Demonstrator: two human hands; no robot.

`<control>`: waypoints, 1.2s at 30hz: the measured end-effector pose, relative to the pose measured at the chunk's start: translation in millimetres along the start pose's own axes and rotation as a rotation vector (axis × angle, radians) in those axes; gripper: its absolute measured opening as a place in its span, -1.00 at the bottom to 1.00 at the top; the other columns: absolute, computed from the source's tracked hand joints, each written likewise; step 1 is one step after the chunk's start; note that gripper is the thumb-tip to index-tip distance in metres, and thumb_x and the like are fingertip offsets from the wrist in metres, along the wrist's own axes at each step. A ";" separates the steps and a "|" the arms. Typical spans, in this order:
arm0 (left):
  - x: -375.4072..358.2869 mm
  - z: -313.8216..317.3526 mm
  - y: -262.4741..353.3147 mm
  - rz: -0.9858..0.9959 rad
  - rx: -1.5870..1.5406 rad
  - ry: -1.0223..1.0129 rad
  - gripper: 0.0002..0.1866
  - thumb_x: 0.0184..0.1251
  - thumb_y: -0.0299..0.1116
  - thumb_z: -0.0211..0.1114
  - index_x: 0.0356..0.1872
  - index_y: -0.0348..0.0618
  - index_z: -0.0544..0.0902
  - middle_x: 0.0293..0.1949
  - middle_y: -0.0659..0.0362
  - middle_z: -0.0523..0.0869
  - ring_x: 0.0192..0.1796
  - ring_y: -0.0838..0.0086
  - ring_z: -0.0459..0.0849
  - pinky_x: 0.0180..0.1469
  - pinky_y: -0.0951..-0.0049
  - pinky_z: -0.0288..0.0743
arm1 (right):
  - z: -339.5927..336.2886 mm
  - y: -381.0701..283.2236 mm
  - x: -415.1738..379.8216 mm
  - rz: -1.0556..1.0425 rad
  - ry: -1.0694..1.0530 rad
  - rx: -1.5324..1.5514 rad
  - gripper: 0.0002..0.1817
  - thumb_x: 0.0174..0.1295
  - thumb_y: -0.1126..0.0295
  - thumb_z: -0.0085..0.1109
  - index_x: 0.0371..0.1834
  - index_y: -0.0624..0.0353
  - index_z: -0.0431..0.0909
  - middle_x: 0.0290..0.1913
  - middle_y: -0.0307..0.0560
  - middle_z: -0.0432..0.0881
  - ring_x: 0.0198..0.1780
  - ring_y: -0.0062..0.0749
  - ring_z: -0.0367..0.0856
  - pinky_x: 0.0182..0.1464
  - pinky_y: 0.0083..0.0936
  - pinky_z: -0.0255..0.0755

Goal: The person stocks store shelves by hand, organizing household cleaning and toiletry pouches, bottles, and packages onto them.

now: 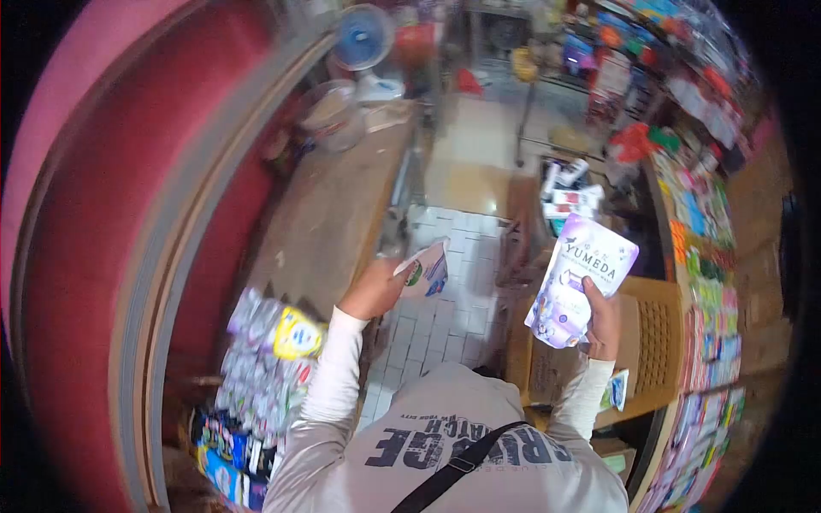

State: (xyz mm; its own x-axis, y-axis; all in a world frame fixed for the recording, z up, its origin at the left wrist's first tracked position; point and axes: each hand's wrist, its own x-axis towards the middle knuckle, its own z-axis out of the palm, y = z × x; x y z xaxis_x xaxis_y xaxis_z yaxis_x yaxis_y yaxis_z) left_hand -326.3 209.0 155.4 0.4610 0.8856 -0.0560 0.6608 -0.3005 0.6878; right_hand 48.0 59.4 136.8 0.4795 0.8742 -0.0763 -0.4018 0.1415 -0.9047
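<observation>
My right hand (604, 323) grips a purple and white refill pouch (571, 295) printed YUMEDA, with the thumb across its front. The pouch is held upright over a yellow-brown woven-looking seat or crate. In my left hand (376, 286) is a smaller pale pink packet (426, 270) with a green mark and a blue patch, pinched at its left edge. That packet is tilted and its print is too blurred to read. The two items are well apart.
Several packets in purple, yellow and blue (295, 333) are stacked at lower left, beside a wooden counter (333, 197). A fan (363, 38) stands at the back. Shelves of packaged goods (714, 359) line the right. An open cardboard box (547, 368) sits below my right hand.
</observation>
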 end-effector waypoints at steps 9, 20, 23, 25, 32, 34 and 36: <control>-74.9 -86.5 -95.3 -0.232 0.086 0.258 -0.57 0.48 -0.13 0.10 -0.31 -0.39 0.62 -0.50 -0.20 0.62 -0.45 0.13 0.61 -0.28 0.16 0.45 | 118.6 46.4 -0.8 0.044 -0.336 -0.235 -0.64 0.20 0.48 0.36 0.06 0.32 0.56 -0.09 -0.13 0.71 -0.11 -0.52 0.65 -0.05 -0.56 0.49; -95.4 -56.1 -182.6 -0.541 0.390 0.377 -0.68 0.27 -0.23 0.17 -0.19 -0.30 0.70 -0.20 -0.25 0.69 -0.08 -0.16 0.66 0.10 -0.02 0.47 | 189.1 100.4 73.7 0.042 -0.697 -0.407 -0.76 0.22 0.36 0.38 -0.16 0.29 0.66 -0.37 -0.39 0.63 -0.38 -0.73 0.43 -0.32 -0.64 0.33; -100.3 -48.7 -183.0 -0.630 0.454 0.281 -0.70 0.28 -0.23 0.17 -0.21 -0.25 0.71 -0.11 -0.14 0.71 0.07 0.01 0.63 0.32 -0.24 0.17 | 210.7 103.4 89.5 0.085 -0.800 -0.447 -0.73 0.23 0.36 0.37 -0.10 0.32 0.67 -0.31 -0.33 0.68 -0.32 -0.70 0.49 -0.25 -0.62 0.40; -106.3 -37.9 -185.2 -0.596 0.542 0.309 -0.69 0.30 -0.21 0.17 -0.15 -0.22 0.73 -0.03 -0.06 0.71 0.19 0.11 0.58 0.41 -0.37 -0.06 | 222.3 110.9 100.1 0.105 -0.870 -0.399 -0.71 0.26 0.37 0.35 -0.05 0.34 0.66 -0.24 -0.28 0.72 -0.25 -0.67 0.55 -0.16 -0.58 0.47; -94.3 -41.6 -161.1 -0.760 0.633 0.227 -0.70 0.21 -0.20 0.22 -0.14 -0.06 0.78 0.10 0.07 0.69 0.46 0.00 0.29 0.42 -0.49 -0.51 | 275.0 135.7 121.8 0.152 -1.074 -0.313 -0.74 0.30 0.40 0.29 -0.03 0.34 0.66 -0.22 -0.25 0.73 -0.22 -0.62 0.61 -0.12 -0.56 0.50; -94.3 -39.9 -167.8 -0.760 0.696 0.276 -0.72 0.11 -0.23 0.27 -0.21 -0.09 0.79 -0.03 0.03 0.74 0.43 -0.01 0.35 0.42 -0.49 -0.51 | 292.9 137.2 121.2 0.168 -1.136 -0.293 -0.74 0.30 0.41 0.29 -0.03 0.35 0.66 -0.22 -0.25 0.73 -0.22 -0.62 0.61 -0.13 -0.57 0.51; -91.9 -40.1 -169.6 -0.779 0.703 0.291 -0.69 0.20 -0.14 0.28 -0.20 -0.10 0.79 -0.04 0.01 0.73 0.40 -0.06 0.36 0.42 -0.49 -0.45 | 309.3 142.5 123.1 0.197 -1.197 -0.283 -0.74 0.29 0.41 0.29 -0.04 0.36 0.66 -0.22 -0.24 0.73 -0.22 -0.63 0.60 -0.15 -0.58 0.50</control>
State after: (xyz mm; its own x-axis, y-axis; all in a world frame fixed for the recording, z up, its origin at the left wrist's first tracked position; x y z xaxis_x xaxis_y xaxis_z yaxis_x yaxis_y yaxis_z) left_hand -504.6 192.8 72.9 -0.3277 0.9429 -0.0602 0.9447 0.3261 -0.0351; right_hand -191.5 330.8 128.1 -0.6410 0.7639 0.0743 -0.1332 -0.0155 -0.9910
